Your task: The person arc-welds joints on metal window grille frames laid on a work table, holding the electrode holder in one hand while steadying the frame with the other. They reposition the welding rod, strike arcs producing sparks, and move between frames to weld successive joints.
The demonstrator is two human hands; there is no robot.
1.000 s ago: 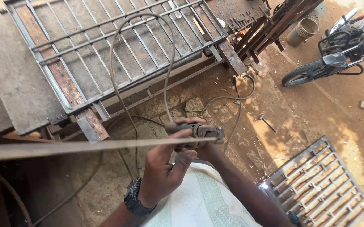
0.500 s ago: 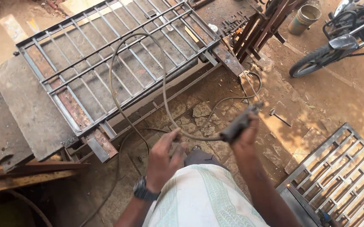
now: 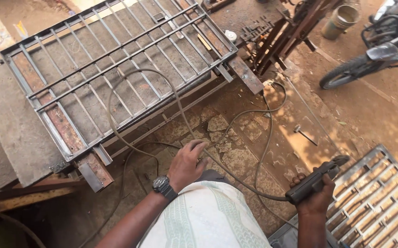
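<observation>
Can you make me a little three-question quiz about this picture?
1. True or false: the right hand holds the welding holder.
2. What is on the left wrist?
3. The cable loops over: A) the metal grille, B) the motorbike, C) the bucket.

Key:
1. True.
2. A dark watch.
3. A.
</observation>
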